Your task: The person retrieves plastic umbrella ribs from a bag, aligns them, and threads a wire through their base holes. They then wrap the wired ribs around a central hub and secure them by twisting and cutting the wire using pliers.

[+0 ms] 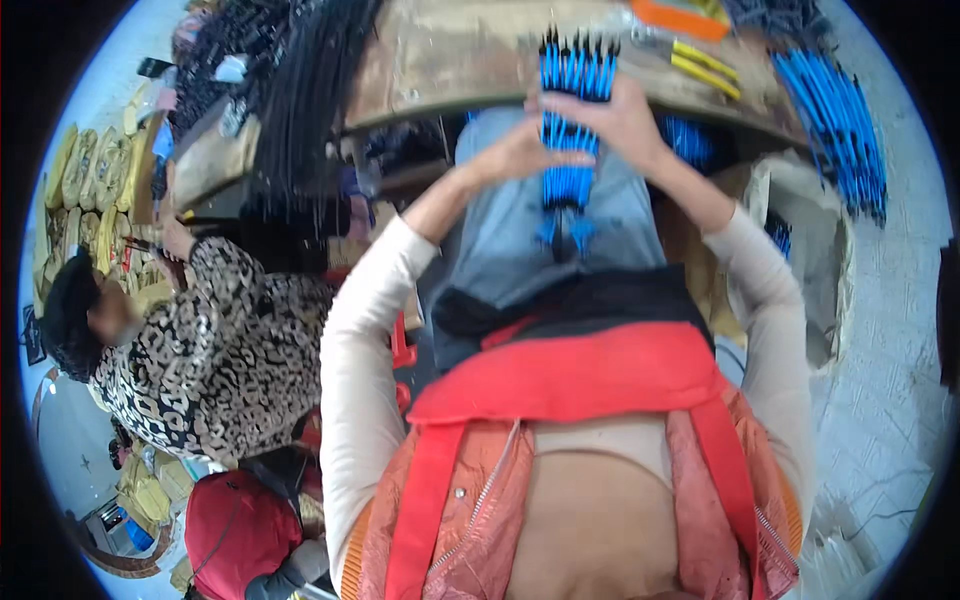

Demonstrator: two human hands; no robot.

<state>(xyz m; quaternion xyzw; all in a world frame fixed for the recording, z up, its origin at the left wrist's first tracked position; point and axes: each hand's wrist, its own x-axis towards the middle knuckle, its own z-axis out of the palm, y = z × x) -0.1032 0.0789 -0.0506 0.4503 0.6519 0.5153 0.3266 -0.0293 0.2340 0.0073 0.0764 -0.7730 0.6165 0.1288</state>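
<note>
Between my two hands is a bundle of thin blue rods with black tips. It lies lengthwise over my lap, its far end reaching onto the table edge. From the left, my left hand grips the bundle's side, fingers across its middle. My right hand is wrapped round it a little farther up, the thumb and fingers pressed over the rods. Parts of the rods are hidden under both hands. Small blue and black ends hang at the near end of the bundle.
A wooden table curves ahead, with yellow-handled tools and an orange piece on it. More blue rods lie at the right. Long black strands hang at the left. A co-worker in a patterned top works at my left.
</note>
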